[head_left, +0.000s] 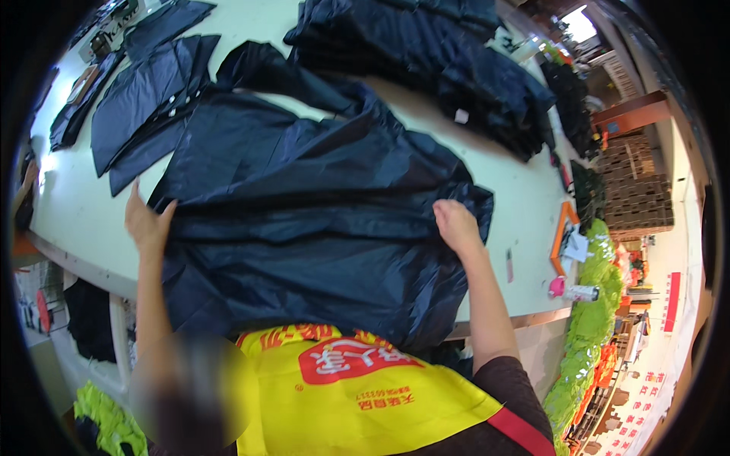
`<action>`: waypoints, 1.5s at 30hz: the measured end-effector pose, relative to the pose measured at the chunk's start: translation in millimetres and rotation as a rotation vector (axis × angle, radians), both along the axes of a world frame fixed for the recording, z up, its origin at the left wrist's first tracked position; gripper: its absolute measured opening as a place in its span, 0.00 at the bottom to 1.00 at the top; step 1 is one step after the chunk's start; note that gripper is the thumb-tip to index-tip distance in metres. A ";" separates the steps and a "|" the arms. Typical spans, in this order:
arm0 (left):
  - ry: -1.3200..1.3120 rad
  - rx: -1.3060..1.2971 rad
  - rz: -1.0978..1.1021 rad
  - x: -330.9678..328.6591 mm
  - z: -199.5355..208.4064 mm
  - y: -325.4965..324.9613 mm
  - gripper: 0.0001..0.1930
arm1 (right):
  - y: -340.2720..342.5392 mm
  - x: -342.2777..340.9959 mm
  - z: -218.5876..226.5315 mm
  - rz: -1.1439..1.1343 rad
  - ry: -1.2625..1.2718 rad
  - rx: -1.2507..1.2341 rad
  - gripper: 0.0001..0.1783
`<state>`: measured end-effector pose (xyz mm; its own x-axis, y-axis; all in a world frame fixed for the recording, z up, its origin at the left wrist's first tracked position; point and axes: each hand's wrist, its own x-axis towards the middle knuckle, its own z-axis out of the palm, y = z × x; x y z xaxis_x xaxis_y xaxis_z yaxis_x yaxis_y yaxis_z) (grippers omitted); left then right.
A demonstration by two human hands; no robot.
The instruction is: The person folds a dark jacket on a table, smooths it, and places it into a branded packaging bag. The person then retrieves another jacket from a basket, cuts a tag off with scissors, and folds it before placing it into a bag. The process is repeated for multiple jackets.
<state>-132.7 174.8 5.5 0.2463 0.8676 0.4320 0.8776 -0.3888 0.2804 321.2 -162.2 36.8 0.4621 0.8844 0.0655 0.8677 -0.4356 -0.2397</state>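
Note:
A dark navy jacket-like garment (pixel 304 205) of smooth, slightly shiny cloth lies spread and creased across the table in front of me. A sleeve-like part reaches out at its far side, and its near edge hangs over the table edge against my yellow apron. At the garment's left edge is my left hand (pixel 149 224), thumb and fingers apart, with the thumb by the cloth. My right hand (pixel 456 226) is closed on the cloth near the right end, fingertips curled into it and partly hidden.
Folded dark pieces (pixel 152 102) lie at the far left of the pale table (pixel 525 220). A big heap of dark garments (pixel 426 68) fills the far side. An orange frame (pixel 563 237), a can (pixel 583 293) and a pink object (pixel 557 286) sit at the right edge, beside bright green material (pixel 589 327).

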 end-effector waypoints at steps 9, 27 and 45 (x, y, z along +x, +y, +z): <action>0.175 -0.373 -0.974 206.9 -8.6 -124.5 0.23 | 58.9 -31.6 -34.2 0.315 0.389 -0.171 0.25; 0.194 -0.698 -0.729 286.4 -26.7 -143.9 0.08 | -7.6 42.9 -44.1 -0.344 0.549 -0.095 0.13; 0.232 -1.047 -0.845 304.0 -47.0 -101.5 0.13 | 15.9 92.5 -41.9 -0.421 0.825 -0.476 0.09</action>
<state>171.3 73.3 -41.5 0.8363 0.3107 -0.4517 0.5472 -0.5242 0.6525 413.7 -146.3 -5.1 0.4821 0.4926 -0.7245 0.2683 -0.8703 -0.4131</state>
